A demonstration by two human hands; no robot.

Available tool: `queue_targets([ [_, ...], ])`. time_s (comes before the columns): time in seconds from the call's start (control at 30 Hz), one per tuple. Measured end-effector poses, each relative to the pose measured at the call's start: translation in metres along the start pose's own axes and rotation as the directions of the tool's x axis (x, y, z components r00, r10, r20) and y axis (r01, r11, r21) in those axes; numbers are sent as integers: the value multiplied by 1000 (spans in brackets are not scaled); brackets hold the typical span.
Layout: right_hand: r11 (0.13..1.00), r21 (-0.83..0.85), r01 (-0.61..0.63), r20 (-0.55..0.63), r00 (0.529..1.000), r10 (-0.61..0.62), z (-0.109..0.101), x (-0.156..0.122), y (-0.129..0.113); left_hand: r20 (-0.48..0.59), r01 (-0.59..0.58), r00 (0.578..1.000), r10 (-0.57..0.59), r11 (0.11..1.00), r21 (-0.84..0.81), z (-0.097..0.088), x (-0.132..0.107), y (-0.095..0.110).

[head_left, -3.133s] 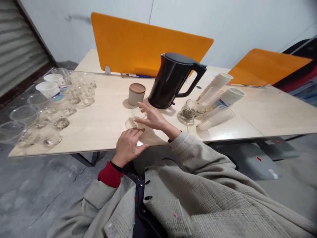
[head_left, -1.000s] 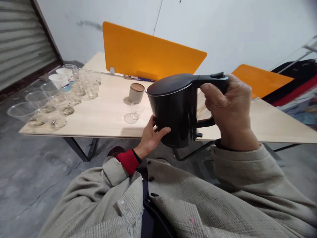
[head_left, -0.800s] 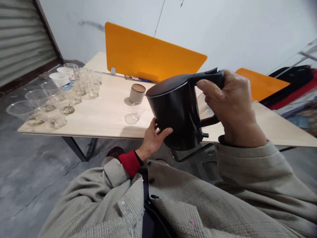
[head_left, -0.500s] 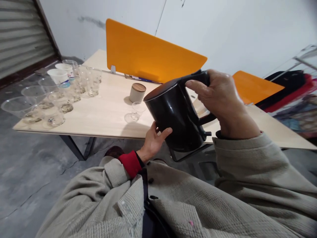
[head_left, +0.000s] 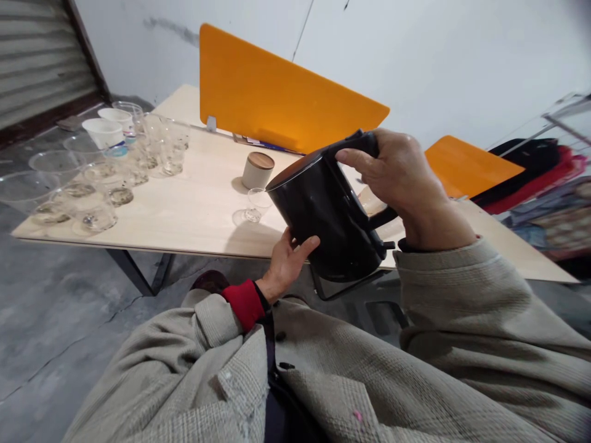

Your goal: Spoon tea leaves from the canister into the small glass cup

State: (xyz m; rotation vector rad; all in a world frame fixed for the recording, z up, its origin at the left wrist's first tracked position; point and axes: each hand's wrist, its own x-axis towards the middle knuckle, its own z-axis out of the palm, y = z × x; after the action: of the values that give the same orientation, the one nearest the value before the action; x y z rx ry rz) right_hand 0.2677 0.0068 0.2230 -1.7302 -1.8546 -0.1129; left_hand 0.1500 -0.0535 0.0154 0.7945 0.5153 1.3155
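Note:
I hold a black electric kettle [head_left: 330, 215] in the air over the near edge of the wooden table [head_left: 194, 212]. It tilts to the left, spout side down. My right hand [head_left: 401, 175] is wrapped round its handle at the top. My left hand [head_left: 286, 261] props the kettle's lower left side with curled fingers. A small clear glass cup [head_left: 256, 204] stands on the table just left of the kettle's spout. Behind it sits a grey jar with a wooden lid [head_left: 257, 170].
Several clear plastic cups and glasses [head_left: 101, 184] and two white paper cups [head_left: 104, 130] crowd the table's left end. Orange divider panels [head_left: 281, 98] stand along the table's back. Grey concrete floor [head_left: 55, 332] lies below the table edge.
The kettle was lifted off the table and brought toward me; over the last second it has tipped further left, toward the small glass cup. My left hand stays under its side.

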Motion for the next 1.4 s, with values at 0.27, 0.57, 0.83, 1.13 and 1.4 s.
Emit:
queue_targets([
  [0.27, 998, -60, 31, 19, 999, -30, 2, 5, -5, -14, 40, 999, -40, 999, -15, 0, 1, 2],
  [0.57, 993, -66, 97, 37, 995, -95, 4, 10, -1, -16, 56, 998, -56, 998, -34, 0, 1, 0],
  [0.83, 988, -157, 2, 68, 998, 9, 4, 8, -19, -22, 65, 998, -66, 997, -37, 1, -1, 4],
  [1.13, 988, -141, 62, 71, 996, -53, 9, 13, -15, -19, 71, 997, -72, 996, -50, 0, -1, 4],
  [1.4, 987, -102, 120, 76, 991, -113, 11, 14, -12, -20, 71, 997, -72, 995, -64, -1, -2, 2],
])
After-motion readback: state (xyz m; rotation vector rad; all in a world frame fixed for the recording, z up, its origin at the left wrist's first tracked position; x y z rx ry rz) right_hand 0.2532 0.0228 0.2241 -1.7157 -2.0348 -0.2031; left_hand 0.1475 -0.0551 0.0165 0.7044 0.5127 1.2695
